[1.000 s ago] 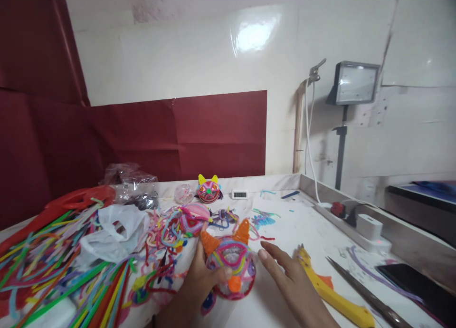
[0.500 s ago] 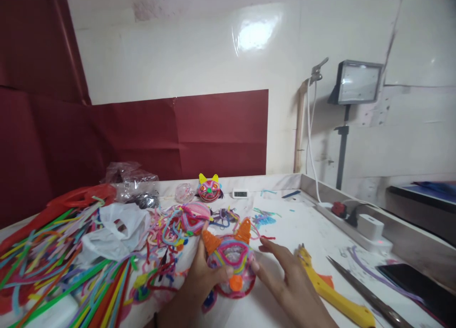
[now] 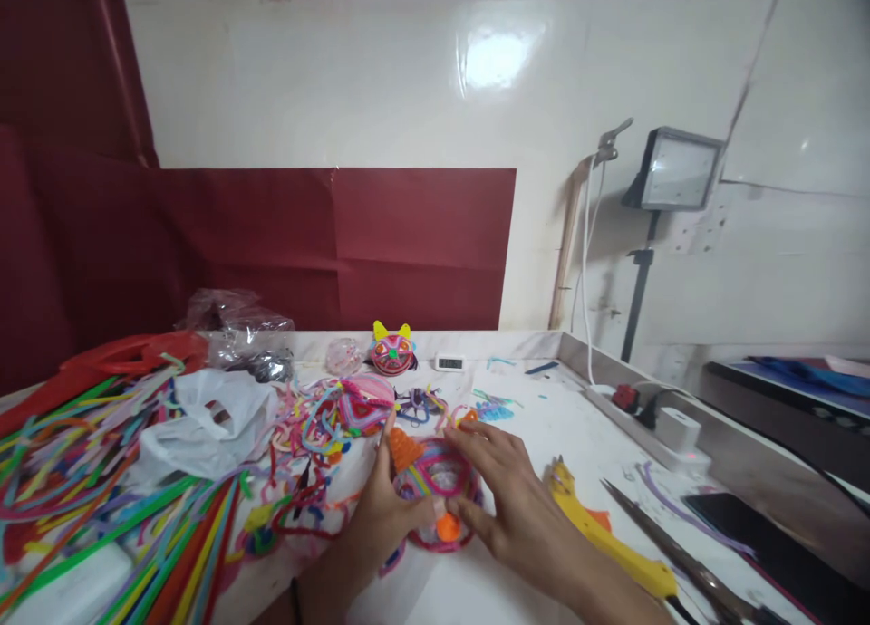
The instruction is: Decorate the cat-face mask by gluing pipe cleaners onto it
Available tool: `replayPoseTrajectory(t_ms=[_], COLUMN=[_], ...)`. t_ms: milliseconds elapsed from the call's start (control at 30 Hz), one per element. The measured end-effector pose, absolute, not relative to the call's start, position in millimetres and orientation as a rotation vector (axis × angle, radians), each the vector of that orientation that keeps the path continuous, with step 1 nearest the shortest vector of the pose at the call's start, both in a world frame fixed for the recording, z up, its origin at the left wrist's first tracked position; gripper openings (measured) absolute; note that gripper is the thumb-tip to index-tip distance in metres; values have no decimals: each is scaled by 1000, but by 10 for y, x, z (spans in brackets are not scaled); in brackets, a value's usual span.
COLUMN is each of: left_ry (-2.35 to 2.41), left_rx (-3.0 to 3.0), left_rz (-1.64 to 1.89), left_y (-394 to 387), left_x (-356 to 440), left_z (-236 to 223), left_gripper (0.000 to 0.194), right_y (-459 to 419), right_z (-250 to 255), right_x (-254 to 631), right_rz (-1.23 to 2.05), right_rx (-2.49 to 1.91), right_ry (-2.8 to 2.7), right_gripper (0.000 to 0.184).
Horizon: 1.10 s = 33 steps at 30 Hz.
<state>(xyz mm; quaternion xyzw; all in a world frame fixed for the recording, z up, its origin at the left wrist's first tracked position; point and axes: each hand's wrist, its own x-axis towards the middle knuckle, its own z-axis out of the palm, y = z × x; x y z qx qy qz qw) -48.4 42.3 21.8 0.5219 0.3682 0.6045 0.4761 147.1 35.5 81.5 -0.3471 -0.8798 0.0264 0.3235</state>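
A round pipe-cleaner cat face with orange ears and an orange nose stands on the white table. My left hand grips its left side, thumb across the front. My right hand lies over its right side, fingers curled around the right ear and thumb near the nose. A second finished cat face with yellow ears sits at the back of the table.
Heaps of coloured pipe cleaners and a white plastic bag fill the left. A yellow glue gun, scissors and a dark phone lie right. A power strip runs along the right rim.
My right hand has moved left from the bare table onto the cat face's right side and ear. The left hand keeps its hold. The camera has tilted slightly.
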Motion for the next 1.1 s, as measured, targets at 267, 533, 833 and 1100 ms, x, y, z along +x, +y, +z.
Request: replayPoseTrajectory(t_ms=[267,533,833,1100], left_ry=[816,760,817,815], left_rx=[1267,1167,1187,1158], left_rz=[1523,1473,1477,1445], left_y=[437,402,383,387], left_x=[-448,-418,-418,-412], left_z=[216,264,281,280], left_gripper=[120,127,123,127], right_y=[389,496,499,491], right_z=[1234,1399,1394,1389], right_x=[1378,1323,1296,1279], right_rz=[88,47,35,56], right_rx=[-1000,-965,-987,-955], right_ry=[-2630,-2793,-2774,-2750], right_gripper=[74,72,64,57])
